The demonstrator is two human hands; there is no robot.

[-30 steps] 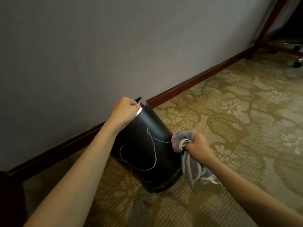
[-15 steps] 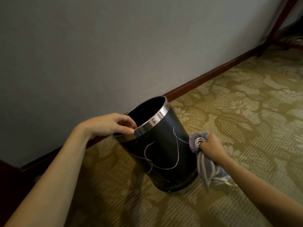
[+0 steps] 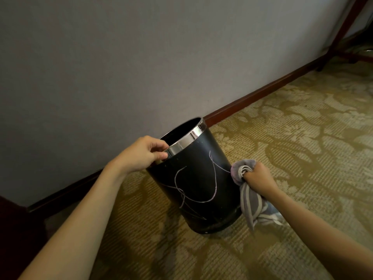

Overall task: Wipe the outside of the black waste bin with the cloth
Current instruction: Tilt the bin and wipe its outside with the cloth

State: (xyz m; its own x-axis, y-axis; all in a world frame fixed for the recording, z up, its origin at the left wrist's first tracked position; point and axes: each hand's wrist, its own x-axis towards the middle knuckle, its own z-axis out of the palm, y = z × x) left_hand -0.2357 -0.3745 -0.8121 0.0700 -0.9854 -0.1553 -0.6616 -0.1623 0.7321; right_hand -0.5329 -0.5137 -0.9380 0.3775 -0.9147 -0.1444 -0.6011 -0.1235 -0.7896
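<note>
On carpet near wall: waste bin (image 3: 198,184) light, rigid, tips easily. Left hand (image 3: 141,153) fingers pinching rim; right hand (image 3: 257,179) fist clenching soft cloth (image 3: 242,168) against right side.

Our left hand (image 3: 141,153) pinches the black waste bin (image 3: 198,178) at its chrome rim. Our right hand (image 3: 259,178) presses the bunched grey cloth (image 3: 243,168) against its side.

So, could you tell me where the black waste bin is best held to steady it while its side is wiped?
Probably at the metal rim, from above on the near-left side, where the left hand already pinches it. The black waste bin tapers toward its base and its wall is smooth, so the open rim gives the surest hold and leaves the side free for the cloth in the right hand.
</note>
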